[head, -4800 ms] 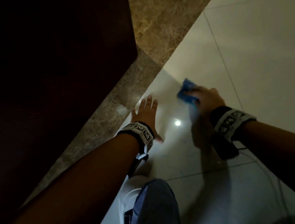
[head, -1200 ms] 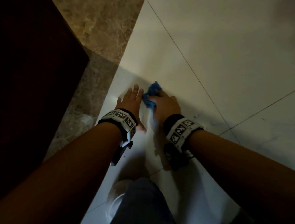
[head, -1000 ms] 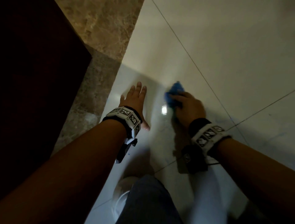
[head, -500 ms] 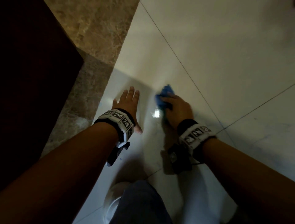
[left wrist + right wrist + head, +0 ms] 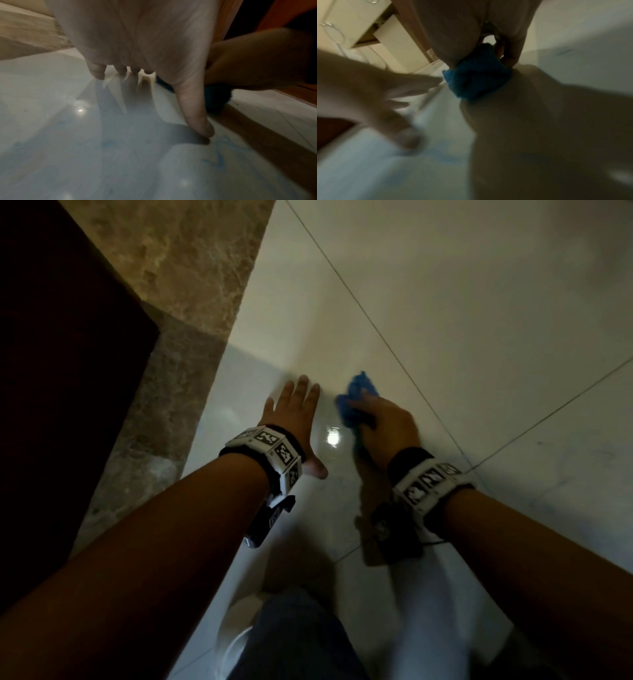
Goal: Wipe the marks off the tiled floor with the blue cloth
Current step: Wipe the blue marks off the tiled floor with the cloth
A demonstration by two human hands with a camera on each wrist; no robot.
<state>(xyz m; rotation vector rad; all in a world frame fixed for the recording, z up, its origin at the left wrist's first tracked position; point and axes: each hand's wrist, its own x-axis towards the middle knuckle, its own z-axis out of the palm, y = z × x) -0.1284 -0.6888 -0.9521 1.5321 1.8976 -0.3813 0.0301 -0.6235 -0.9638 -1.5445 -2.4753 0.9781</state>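
Observation:
My right hand [image 5: 383, 426] grips a bunched blue cloth [image 5: 356, 402] and holds it down on the glossy white tiled floor [image 5: 462, 302]. The right wrist view shows the blue cloth [image 5: 476, 77] wadded under the curled fingers. Just to its left, my left hand [image 5: 294, 412] lies flat on the floor with fingers straight and thumb spread. Faint blue marks [image 5: 217, 157] smear the tile beside the left thumb [image 5: 197, 115], and more blurred blue marks [image 5: 443, 151] show in the right wrist view.
A brown marble strip [image 5: 178, 313] borders the tiles on the left, with dark wood [image 5: 61, 371] beyond it. My knee in grey trousers [image 5: 294, 642] and a white shoe [image 5: 236, 642] sit at the bottom. Grout lines [image 5: 394, 354] cross the floor to the right.
My right hand has rubbed the cloth back and forth beside the left hand, swinging right, then back toward it. The left hand has stayed flat on the tile.

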